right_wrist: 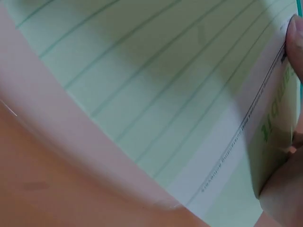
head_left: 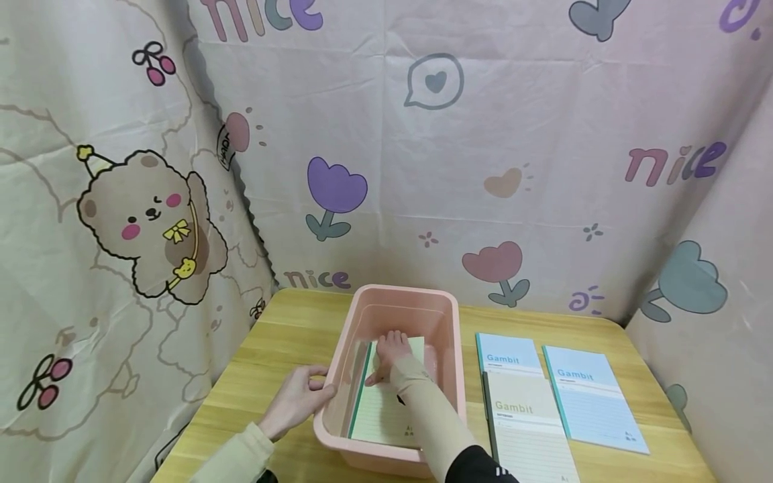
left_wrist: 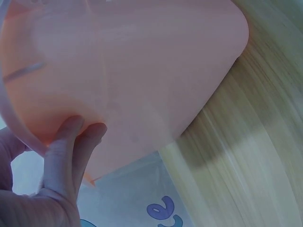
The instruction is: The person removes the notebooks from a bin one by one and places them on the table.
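A pale green lined notebook with a darker green spine lies in the pink plastic bin. My right hand reaches into the bin and grips the notebook near its top end. In the right wrist view, the thumb is on the cover by the spine, and the notebook bends near the other fingers, which are partly out of frame. My left hand pinches the bin's left rim. Two of its fingers press the outer wall in the left wrist view; the thumb is partly hidden behind the rim.
Right of the bin, two blue notebooks and a cream notebook with a dark spine lie on the wooden table. The cream one overlaps a blue one. Printed curtains hang behind and at both sides.
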### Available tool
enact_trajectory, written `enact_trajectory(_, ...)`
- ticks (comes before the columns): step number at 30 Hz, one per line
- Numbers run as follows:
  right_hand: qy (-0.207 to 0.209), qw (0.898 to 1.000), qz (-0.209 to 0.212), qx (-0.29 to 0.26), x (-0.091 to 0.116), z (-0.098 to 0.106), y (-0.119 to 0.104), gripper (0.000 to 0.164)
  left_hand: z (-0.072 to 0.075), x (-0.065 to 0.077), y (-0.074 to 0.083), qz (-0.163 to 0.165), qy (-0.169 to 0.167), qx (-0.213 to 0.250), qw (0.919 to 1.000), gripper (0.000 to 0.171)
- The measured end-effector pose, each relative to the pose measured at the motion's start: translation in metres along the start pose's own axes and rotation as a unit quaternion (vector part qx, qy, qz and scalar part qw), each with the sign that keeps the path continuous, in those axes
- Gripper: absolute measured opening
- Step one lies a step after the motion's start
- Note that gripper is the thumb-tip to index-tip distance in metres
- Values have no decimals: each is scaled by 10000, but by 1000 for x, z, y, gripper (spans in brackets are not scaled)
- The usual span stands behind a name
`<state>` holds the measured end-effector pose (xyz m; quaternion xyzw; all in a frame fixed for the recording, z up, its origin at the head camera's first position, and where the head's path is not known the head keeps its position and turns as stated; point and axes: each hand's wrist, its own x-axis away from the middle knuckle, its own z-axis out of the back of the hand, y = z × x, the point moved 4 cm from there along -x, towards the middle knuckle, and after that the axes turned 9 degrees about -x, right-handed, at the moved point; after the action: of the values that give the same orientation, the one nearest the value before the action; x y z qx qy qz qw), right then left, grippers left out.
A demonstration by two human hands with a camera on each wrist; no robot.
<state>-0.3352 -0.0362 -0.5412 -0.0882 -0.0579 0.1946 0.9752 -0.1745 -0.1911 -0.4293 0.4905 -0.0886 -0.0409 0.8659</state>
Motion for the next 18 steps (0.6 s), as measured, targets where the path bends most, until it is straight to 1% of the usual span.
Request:
enact_trajectory(4, 27, 9998, -121, -158, -3, 0, 3, 94, -1, 0, 0, 42, 29, 1, 10000, 51)
enact_trajectory(8, 41, 9989, -360, -287, -6, 2, 6, 99, -1, 0, -1, 101, 58, 67, 9999, 52)
enact_trajectory(11, 130, 9986, -445, -253, -4, 8, 7, 102, -2, 0, -1, 105, 89, 79, 9999, 52)
enact_trajectory(15, 326, 9983, -487, -35, -1, 16, 7, 103, -1, -1, -1, 118, 106, 44, 9999, 52)
enact_trajectory(18, 450, 9980, -434, 107, -1, 19, 5, 95, -1, -1, 0, 139, 93, 36, 9999, 52)
